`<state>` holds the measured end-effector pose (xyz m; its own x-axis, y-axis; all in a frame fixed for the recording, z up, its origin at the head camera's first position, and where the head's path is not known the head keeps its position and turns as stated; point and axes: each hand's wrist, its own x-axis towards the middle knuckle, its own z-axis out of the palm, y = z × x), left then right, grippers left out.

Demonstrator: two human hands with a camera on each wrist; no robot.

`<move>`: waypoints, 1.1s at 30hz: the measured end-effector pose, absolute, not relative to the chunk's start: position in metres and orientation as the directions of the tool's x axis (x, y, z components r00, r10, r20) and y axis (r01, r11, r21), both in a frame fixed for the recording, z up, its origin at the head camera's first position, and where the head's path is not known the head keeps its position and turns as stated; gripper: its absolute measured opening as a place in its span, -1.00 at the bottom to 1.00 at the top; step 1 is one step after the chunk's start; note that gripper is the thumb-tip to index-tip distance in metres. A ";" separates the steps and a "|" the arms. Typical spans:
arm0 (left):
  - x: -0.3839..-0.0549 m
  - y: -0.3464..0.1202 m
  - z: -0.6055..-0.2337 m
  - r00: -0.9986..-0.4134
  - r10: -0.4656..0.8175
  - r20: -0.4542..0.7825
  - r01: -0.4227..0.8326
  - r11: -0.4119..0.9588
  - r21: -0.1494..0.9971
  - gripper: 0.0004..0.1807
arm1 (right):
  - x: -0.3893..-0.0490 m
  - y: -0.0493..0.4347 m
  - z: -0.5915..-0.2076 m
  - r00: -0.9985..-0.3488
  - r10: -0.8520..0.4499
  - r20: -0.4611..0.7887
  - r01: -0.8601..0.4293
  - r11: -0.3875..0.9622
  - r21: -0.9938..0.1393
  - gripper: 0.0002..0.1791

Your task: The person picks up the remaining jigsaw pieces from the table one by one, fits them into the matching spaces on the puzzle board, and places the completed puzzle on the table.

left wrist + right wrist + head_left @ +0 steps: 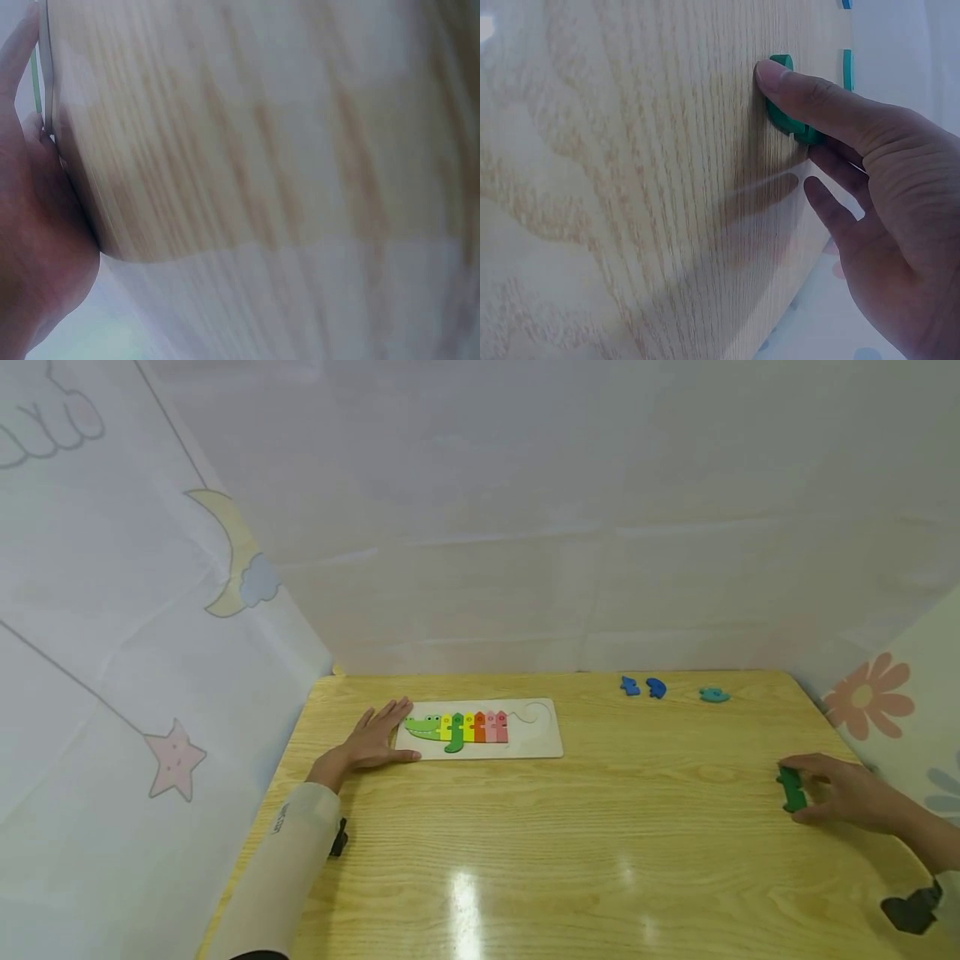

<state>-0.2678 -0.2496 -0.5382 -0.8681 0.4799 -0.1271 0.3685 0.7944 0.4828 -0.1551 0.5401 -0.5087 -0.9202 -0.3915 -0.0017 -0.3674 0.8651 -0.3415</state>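
Observation:
My left hand (372,739) lies at the left end of a white crocodile puzzle board (536,735), fingers straight at its far corner and thumb along the near edge. In the left wrist view that hand (45,217) shows at the left side, beside the board's thin edge. The board carries a green crocodile head (423,727) and yellow, green, orange and pink body pieces. At the right of the table, my right hand (847,793) pinches a dark green puzzle piece (791,788) between thumb and fingers. The right wrist view shows the thumb over this green piece (780,116), low at the tabletop.
Two blue puzzle pieces (656,687) and a teal puzzle piece (714,694) lie near the far edge of the wooden table (600,835). Pale printed sheets (465,568) rise behind and at both sides of the table.

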 end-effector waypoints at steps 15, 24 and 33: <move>-0.274 -0.254 -0.551 -0.864 0.490 -0.118 0.379 0.786 0.489 0.33 | -0.155 0.541 -0.513 -0.918 -0.397 0.003 -0.374 0.862 -0.343 -0.07; -0.278 -0.256 -0.558 -0.865 0.481 -0.139 0.368 0.799 0.476 0.28 | -0.155 0.539 -0.511 -0.923 -0.385 -0.005 -0.360 0.868 -0.343 -0.09; -0.277 -0.256 -0.557 -0.867 0.477 -0.143 0.364 0.802 0.473 0.28 | -0.154 0.535 -0.505 -0.927 -0.375 -0.031 -0.343 0.876 -0.339 -0.08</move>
